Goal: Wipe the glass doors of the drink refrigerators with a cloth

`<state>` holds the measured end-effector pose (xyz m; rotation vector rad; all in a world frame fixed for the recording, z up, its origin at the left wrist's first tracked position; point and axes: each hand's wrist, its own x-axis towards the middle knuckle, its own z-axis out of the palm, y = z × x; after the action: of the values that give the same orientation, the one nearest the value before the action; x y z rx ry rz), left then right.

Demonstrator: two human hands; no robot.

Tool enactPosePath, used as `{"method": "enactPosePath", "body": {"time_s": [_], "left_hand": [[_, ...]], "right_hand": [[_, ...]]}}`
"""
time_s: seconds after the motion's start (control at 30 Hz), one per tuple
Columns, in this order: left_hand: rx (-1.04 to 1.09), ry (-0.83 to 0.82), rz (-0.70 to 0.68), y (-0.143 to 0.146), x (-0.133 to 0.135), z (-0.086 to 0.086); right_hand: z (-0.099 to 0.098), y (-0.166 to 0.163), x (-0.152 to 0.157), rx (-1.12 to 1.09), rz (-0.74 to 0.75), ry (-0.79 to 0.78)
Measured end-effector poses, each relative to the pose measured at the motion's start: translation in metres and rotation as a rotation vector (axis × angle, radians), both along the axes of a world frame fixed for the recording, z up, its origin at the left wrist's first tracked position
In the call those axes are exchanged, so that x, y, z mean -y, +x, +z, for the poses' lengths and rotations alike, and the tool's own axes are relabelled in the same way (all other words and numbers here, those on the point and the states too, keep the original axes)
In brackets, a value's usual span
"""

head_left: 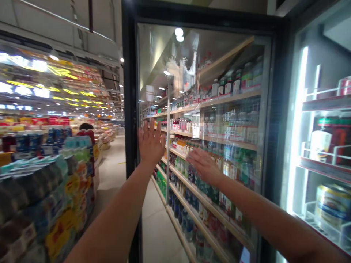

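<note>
A tall glass cooler door (pixel 131 109) with a black frame stands swung open in front of me. My left hand (pixel 151 144) is raised against or just before the glass near the frame's left side, fingers spread and nothing held. Further right, my right hand (pixel 203 164) is stretched toward the middle of the pane, fingers extended and a little blurred, holding nothing. Whether either palm touches the glass I cannot tell for sure. Through the pane, and partly as reflections, show shelves (pixel 203 199) with rows of bottles.
To the right is the lit cooler interior, with a can (pixel 333 204) and dark bottles (pixel 326 137) on wire-railed shelves. At left, stacked packs of drinks (pixel 35 182) line the aisle floor (pixel 112 153). A person's head (pixel 86 126) shows behind the stacks.
</note>
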<state>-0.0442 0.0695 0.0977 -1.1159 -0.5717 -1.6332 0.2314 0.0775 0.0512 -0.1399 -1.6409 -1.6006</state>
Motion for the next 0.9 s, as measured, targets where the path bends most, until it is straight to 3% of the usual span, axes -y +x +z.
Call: {"method": "enactPosePath", "body": {"time_s": [0.07, 0.17, 0.27, 0.37, 0.43, 0.57, 0.63, 0.67, 0.8, 0.9], "left_hand": [[-0.008, -0.002, -0.021, -0.001, -0.005, 0.003], [-0.019, -0.003, -0.041, -0.003, -0.011, 0.006], [-0.022, -0.011, -0.033, -0.003, -0.015, 0.007], [-0.019, -0.021, -0.023, -0.002, -0.018, 0.009], [-0.016, -0.030, -0.024, -0.001, -0.020, 0.011], [-0.045, -0.032, -0.086, -0.002, -0.024, 0.014], [-0.066, -0.009, -0.135, -0.004, -0.027, 0.015], [-0.074, 0.006, -0.158, -0.004, -0.028, 0.017], [-0.090, 0.048, -0.205, -0.006, -0.033, 0.022], [-0.069, 0.026, -0.148, -0.008, -0.035, 0.024]], "right_hand": [[0.012, -0.007, 0.002, 0.046, -0.036, -0.019], [0.035, -0.016, 0.006, -0.254, 0.132, 0.050], [0.036, -0.032, 0.000, -0.418, 0.239, 0.078], [0.023, -0.047, -0.010, -0.166, 0.077, -0.014], [0.025, -0.047, -0.012, -0.050, -0.003, -0.062], [0.052, -0.034, -0.005, -0.353, 0.128, -0.017], [0.056, -0.034, -0.003, -0.519, 0.169, 0.036], [0.053, -0.036, -0.005, -0.532, 0.138, 0.046], [0.039, -0.042, -0.014, -0.121, -0.157, 0.033], [0.052, -0.029, -0.008, -0.233, -0.076, 0.087]]}}
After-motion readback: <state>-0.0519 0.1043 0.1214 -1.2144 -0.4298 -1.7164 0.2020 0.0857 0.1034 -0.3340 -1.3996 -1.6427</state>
